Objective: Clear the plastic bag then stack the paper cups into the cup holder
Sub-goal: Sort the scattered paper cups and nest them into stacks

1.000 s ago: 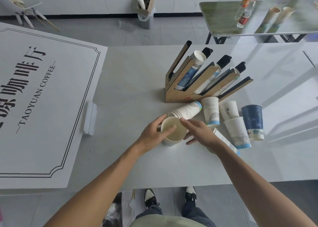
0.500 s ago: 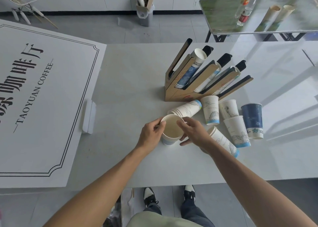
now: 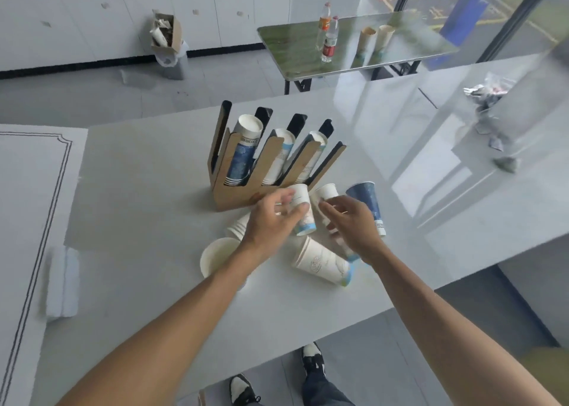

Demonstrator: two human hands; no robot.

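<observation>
The cardboard cup holder stands mid-table with a blue cup stack and two white stacks in its slots. My left hand is closed around an upside-down white cup with a blue rim just in front of the holder. My right hand hovers with fingers apart beside another upside-down white cup and a dark blue cup. An upright white cup stands free below my left wrist. White cup stacks lie on their sides.
A crumpled plastic bag lies at the table's far right. A large white sign board covers the left side, with a small white block beside it. Behind stand a second table with bottles and a bin.
Both hands let go of the upright white cup and moved up and right to the upside-down cups. My left hand has closed on one of them. The view swung right.
</observation>
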